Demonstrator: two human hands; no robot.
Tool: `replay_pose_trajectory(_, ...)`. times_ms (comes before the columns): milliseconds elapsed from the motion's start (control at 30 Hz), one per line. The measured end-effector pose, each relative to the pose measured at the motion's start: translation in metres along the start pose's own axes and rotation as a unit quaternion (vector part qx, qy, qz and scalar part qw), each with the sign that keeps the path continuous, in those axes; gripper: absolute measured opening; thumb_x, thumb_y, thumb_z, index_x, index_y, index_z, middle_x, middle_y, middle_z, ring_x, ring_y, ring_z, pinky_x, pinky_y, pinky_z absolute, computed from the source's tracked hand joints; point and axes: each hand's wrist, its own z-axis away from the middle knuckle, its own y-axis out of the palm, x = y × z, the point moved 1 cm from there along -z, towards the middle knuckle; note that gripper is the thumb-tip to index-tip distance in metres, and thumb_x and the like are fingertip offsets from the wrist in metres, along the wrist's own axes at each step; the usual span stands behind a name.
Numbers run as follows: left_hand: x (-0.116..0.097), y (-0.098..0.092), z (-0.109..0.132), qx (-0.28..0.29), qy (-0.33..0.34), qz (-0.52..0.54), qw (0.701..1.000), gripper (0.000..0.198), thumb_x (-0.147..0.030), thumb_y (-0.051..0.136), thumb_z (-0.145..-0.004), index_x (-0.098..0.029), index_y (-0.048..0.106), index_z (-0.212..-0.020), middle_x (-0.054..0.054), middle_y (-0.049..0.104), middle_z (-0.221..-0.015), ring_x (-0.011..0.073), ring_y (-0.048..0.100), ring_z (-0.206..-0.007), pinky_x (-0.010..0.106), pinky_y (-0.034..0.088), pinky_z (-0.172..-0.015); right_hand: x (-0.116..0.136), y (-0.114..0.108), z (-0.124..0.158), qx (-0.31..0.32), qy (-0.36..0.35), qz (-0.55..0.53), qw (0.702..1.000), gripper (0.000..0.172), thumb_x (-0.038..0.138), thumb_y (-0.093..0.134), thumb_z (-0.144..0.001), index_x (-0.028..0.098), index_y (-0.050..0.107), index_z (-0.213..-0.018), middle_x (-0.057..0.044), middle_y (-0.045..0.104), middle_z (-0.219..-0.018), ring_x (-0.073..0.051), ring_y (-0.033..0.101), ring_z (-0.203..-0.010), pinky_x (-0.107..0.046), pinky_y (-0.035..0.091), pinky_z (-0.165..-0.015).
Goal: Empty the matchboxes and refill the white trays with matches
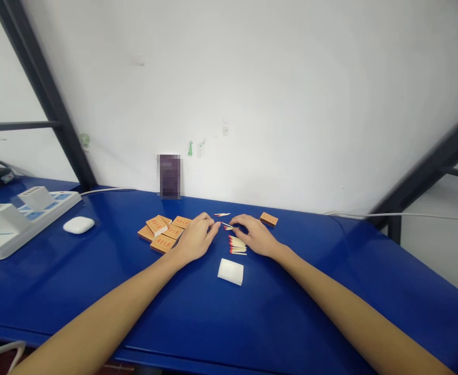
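Note:
My right hand [254,235] pinches the end of a match [226,225] between thumb and fingertips, just above the blue table. My left hand [198,237] is opposite, fingers curved, thumb and forefinger apart; its thumb tip is close to the match's other end, and I cannot tell whether they touch. Below my right fingers, a column of red-headed matches [237,246] lies side by side, heads to the left. A few more matches [221,214] lie behind the hands. Nearer to me is a small white matchbox tray [231,272]. Several orange matchboxes [163,242] are heaped beside my left hand.
One orange matchbox [269,219] lies beyond my right hand. A blurred dark upright object [170,177] leans at the white wall. To the left are a white earbud case [78,225] and a power strip [62,205] with plugs. Black metal posts [52,99] frame the table [291,323].

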Motion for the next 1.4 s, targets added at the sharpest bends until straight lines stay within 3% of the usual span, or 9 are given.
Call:
replay_pose_trajectory(67,0.0,0.0,-0.001,0.003,0.007,-0.01,1.0,0.037,-0.035,0.036,-0.102,-0.017,0.06,-0.079,0.006,0.06,-0.093,0.0206,0.059,-0.091,0.037,0.048,-0.087,0.0,0.0,-0.001,0.001,-0.009,0.002,1.0,0.015,0.017,0.054,-0.093,0.021,0.067,-0.098,-0.007,0.07,-0.105,-0.023,0.063,-0.101,-0.041,0.048,-0.092)
replay_pose_trajectory(167,0.0,0.002,-0.001,0.019,0.036,-0.047,0.998,0.025,-0.029,0.04,-0.099,-0.017,0.061,-0.105,0.009,0.06,-0.111,0.0228,0.058,-0.104,0.04,0.047,-0.094,-0.001,0.0,-0.002,-0.008,-0.008,0.005,1.0,0.013,0.013,0.055,-0.09,0.019,0.067,-0.093,-0.008,0.07,-0.101,-0.022,0.063,-0.097,-0.041,0.049,-0.09)
replay_pose_trajectory(267,-0.001,0.004,-0.003,0.052,0.049,-0.115,0.991,0.042,-0.028,0.04,-0.098,-0.016,0.047,-0.137,0.014,0.05,-0.14,0.0279,0.051,-0.122,0.046,0.043,-0.103,-0.001,0.0,-0.002,-0.015,-0.004,0.01,1.0,0.016,0.01,0.056,-0.088,0.019,0.068,-0.096,-0.008,0.07,-0.102,-0.022,0.063,-0.097,-0.04,0.049,-0.09)
replay_pose_trajectory(367,0.002,0.007,-0.009,0.078,0.048,-0.161,0.983,0.048,-0.026,0.035,-0.098,-0.015,0.042,-0.145,0.015,0.042,-0.15,0.0311,0.047,-0.127,0.051,0.041,-0.105,-0.001,0.0,-0.003,-0.014,-0.003,0.013,1.0,0.016,0.009,0.057,-0.087,0.019,0.069,-0.092,-0.008,0.07,-0.104,-0.022,0.063,-0.101,-0.04,0.049,-0.093)
replay_pose_trajectory(500,0.009,0.01,-0.017,0.098,0.064,-0.165,0.979,0.049,-0.024,0.035,-0.097,-0.022,0.045,-0.145,0.012,0.04,-0.153,0.0324,0.048,-0.123,0.054,0.045,-0.098,-0.001,-0.001,-0.003,-0.028,0.01,0.015,0.999,0.014,0.007,0.06,-0.082,0.018,0.068,-0.085,-0.008,0.071,-0.101,-0.022,0.065,-0.098,-0.039,0.049,-0.091)
replay_pose_trajectory(667,0.015,0.011,-0.021,0.139,0.084,-0.155,0.974,0.05,-0.026,0.034,-0.096,-0.018,0.047,-0.144,0.013,0.042,-0.152,0.0341,0.046,-0.123,0.054,0.045,-0.096,0.001,-0.003,-0.002,-0.039,0.019,0.004,0.999,0.015,0.005,0.062,-0.076,0.019,0.067,-0.08,-0.006,0.073,-0.095,-0.021,0.067,-0.092,-0.036,0.051,-0.087)
replay_pose_trajectory(1000,0.015,0.011,-0.014,0.1,0.083,-0.119,0.984,0.044,-0.032,0.033,-0.1,-0.022,0.046,-0.141,0.01,0.041,-0.152,0.0335,0.036,-0.133,0.059,0.04,-0.101,0.006,-0.009,0.008,-0.057,0.014,-0.004,0.998,0.016,0.009,0.054,-0.086,0.018,0.067,-0.086,-0.006,0.072,-0.096,-0.019,0.066,-0.091,-0.033,0.05,-0.087)
replay_pose_trajectory(1233,0.008,0.004,-0.016,-0.007,0.102,-0.053,0.993,0.04,-0.037,0.03,-0.102,-0.016,0.062,-0.089,0.011,0.055,-0.105,0.0253,0.052,-0.1,0.046,0.047,-0.095,0.005,-0.015,0.002,-0.097,0.037,0.016,0.994,0.021,0.01,0.048,-0.092,0.018,0.067,-0.097,-0.005,0.069,-0.091,-0.017,0.062,-0.083,-0.031,0.049,-0.08)
replay_pose_trajectory(1400,0.011,0.008,-0.017,0.007,0.11,-0.049,0.993,0.038,-0.032,0.031,-0.102,-0.015,0.062,-0.086,0.01,0.055,-0.102,0.0235,0.054,-0.093,0.045,0.049,-0.09,0.003,-0.007,-0.03,-0.038,0.027,0.047,0.998,0.019,0.008,0.059,-0.086,0.017,0.069,-0.099,-0.007,0.066,-0.1,-0.02,0.061,-0.097,-0.034,0.046,-0.091)
